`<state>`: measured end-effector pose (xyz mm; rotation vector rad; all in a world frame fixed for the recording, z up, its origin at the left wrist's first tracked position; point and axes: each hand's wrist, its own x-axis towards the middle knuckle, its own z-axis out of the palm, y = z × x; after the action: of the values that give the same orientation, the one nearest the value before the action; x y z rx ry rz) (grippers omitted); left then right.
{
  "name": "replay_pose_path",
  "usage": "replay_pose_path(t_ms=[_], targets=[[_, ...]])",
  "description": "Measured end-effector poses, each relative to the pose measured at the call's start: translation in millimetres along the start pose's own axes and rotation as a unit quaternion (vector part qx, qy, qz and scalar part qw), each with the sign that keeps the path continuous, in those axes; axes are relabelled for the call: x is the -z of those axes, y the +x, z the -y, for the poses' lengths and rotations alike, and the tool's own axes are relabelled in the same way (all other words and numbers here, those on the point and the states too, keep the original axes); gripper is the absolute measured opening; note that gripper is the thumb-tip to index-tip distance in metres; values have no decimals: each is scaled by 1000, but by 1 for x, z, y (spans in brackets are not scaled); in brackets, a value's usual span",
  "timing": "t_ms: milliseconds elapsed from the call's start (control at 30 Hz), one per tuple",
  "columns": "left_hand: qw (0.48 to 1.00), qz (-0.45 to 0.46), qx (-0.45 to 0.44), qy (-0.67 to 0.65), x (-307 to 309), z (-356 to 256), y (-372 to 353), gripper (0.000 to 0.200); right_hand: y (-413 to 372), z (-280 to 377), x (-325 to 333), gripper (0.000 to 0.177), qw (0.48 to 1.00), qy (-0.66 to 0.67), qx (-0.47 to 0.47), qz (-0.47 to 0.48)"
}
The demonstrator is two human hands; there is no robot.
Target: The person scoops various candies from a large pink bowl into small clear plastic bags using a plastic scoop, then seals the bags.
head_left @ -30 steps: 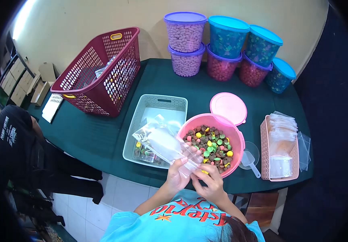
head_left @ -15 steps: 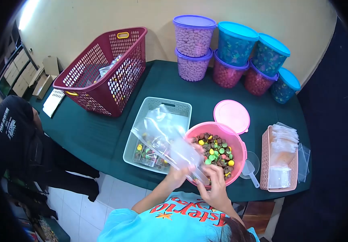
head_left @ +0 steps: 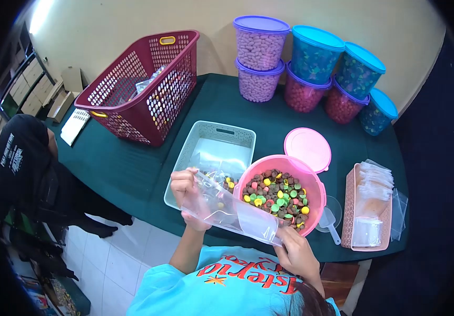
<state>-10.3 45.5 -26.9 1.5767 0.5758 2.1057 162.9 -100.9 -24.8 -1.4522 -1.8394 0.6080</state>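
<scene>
A clear plastic bag is stretched in front of my chest, slanting down to the right. My left hand grips its upper left end, fingers closed around the film. At the lower right end, my right hand pinches the bag's edge. Just beyond it stands a pink tub of brown, green, yellow and red chocolate pieces. A pale green tray lies behind my left hand, with filled clear packs partly hidden by the bag.
A white scoop rests on a clear round lid right of the tub, near a pink basket of plastic bags. A pink lid lies behind. Stacked candy tubs and a maroon basket stand farther back. A person is at left.
My left hand has moved left and up with one end of the bag. The bag, earlier pointing over the tray, now spans between my two hands. The view has shifted slightly.
</scene>
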Motion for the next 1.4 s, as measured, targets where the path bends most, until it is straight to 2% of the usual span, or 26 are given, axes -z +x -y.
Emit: replay_pose_path(t_ms=[200,433,533,600,633,700,733,800,833,900,933,967,1033,1100,1133,1167,1233,1267,1333,1400], targets=[[997,-6,-39,-68,7,-4,-5,54,-6,2,-5,29,999,9,30,-5],[998,12,-29,-61,11,-12,-10,58,-17,2,-9,33,1000,-10,28,-2],[997,-4,-57,-47,12,-10,-11,64,-17,2,-8,34,999,-18,42,-8],[995,65,-57,-46,18,-11,-9,66,-18,2,-8,33,999,-16,47,-13],[995,66,-55,-45,20,-10,-10,66,-19,2,-9,32,999,-15,34,0],[984,146,-36,-92,24,-8,-12,69,-20,0,-9,31,1000,-12,18,12],[984,147,-34,-92,28,-5,-11,69,-20,-1,-9,30,1000,-11,25,7],[940,320,38,-114,40,0,-6,81,-19,-4,-7,29,1000,-10,29,-2],[938,324,38,-117,41,-3,1,81,-18,-5,-3,29,1000,-13,20,9],[910,377,156,-68,39,-13,20,98,-17,-5,6,30,1000,-17,7,13],[892,406,186,-67,53,-10,28,111,-16,-5,12,29,998,-65,14,12],[891,404,195,-67,53,-21,41,106,-14,-4,17,27,993,-112,20,10],[871,475,121,-31,48,-30,59,103,-9,0,25,24,990,-137,18,8],[798,597,64,58,26,-50,63,103,-3,6,28,21,983,-179,41,26],[752,652,42,89,12,-57,57,97,-1,5,28,25,976,-203,60,51],[752,652,42,86,4,-57,46,97,1,8,28,25,976,-205,58,50],[707,696,3,123,-1,-50,23,97,7,15,26,32,958,-262,83,87],[707,696,2,123,1,-46,15,97,7,15,26,38,954,-273,85,96],[683,719,51,119,5,-39,3,92,8,16,26,38,953,-274,85,100],[688,714,65,113,8,-36,-2,90,8,17,26,38,952,-274,84,107]])
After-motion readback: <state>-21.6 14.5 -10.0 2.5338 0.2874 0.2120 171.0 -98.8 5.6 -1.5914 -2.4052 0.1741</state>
